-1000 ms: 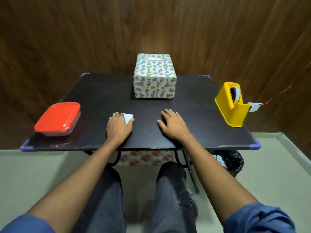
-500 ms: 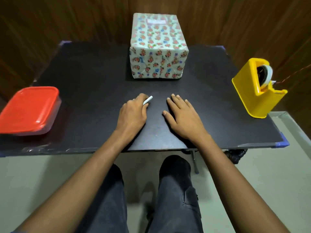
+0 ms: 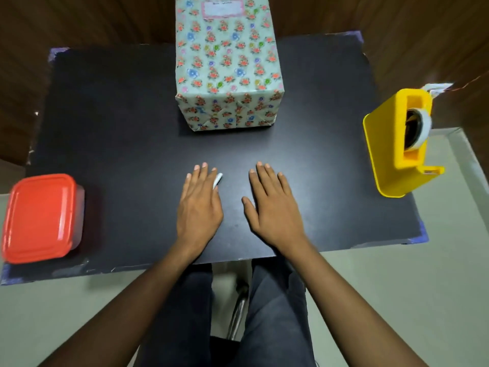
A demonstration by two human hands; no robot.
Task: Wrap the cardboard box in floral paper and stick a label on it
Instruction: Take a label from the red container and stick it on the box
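Two hands are laid flat on the black bench (image 3: 105, 128), fingers straight: the left hand (image 3: 199, 205) over one white paper scrap (image 3: 218, 179), the right hand (image 3: 274, 207) bare. One wrapped box (image 3: 227, 75), bearing one label (image 3: 222, 8), stands beyond them. One red container (image 3: 39, 217) and one yellow tape dispenser (image 3: 394, 144) are set at the sides.

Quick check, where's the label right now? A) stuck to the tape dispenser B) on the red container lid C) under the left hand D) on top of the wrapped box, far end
D: the pink-bordered label sits on the top face of the wrapped box, at its far end; the white scrap by the left hand is a separate bit of paper.
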